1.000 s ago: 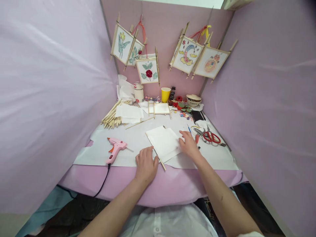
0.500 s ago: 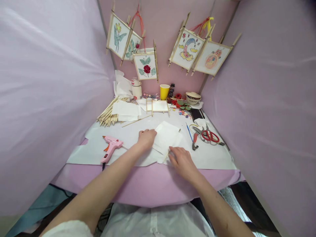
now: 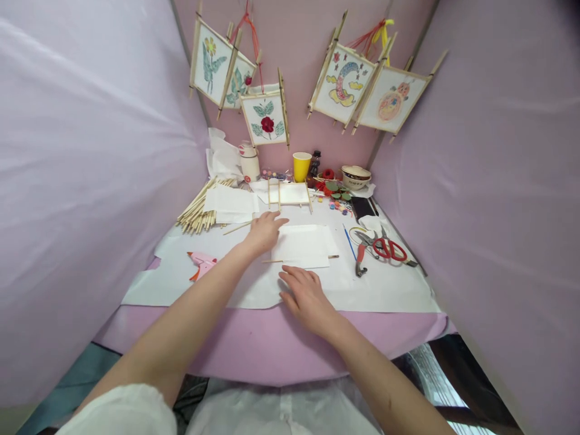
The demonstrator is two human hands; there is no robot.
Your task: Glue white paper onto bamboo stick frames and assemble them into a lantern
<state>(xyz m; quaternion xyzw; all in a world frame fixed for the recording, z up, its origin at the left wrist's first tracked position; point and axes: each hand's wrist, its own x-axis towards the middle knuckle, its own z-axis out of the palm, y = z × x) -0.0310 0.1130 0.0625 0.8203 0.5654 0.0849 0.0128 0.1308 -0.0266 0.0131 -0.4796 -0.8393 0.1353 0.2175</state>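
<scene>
A white paper sheet point(image 3: 301, 244) lies square on the white-covered table, with a thin wooden stick point(image 3: 299, 259) along its near edge. My left hand point(image 3: 265, 234) rests beside the sheet's far left corner, holding nothing, its fingertips at or just over the paper's edge. My right hand point(image 3: 304, 298) lies flat just below the stick, fingers apart and empty. It is close to the stick, but I cannot tell whether they touch. A pink glue gun point(image 3: 202, 264) lies to the left, partly hidden behind my left forearm.
Red-handled scissors point(image 3: 387, 249) and pliers point(image 3: 360, 260) lie to the right. A stick bundle point(image 3: 194, 211), a stick-framed paper point(image 3: 287, 194), a yellow cup point(image 3: 301, 167) and a bowl point(image 3: 356, 177) stand farther back. Lilac sheeting point(image 3: 90, 181) walls both sides.
The paper has turned from tilted to square, and the stick now lies flat along its near edge. My left hand has moved farther back, and my right hand has shifted left.
</scene>
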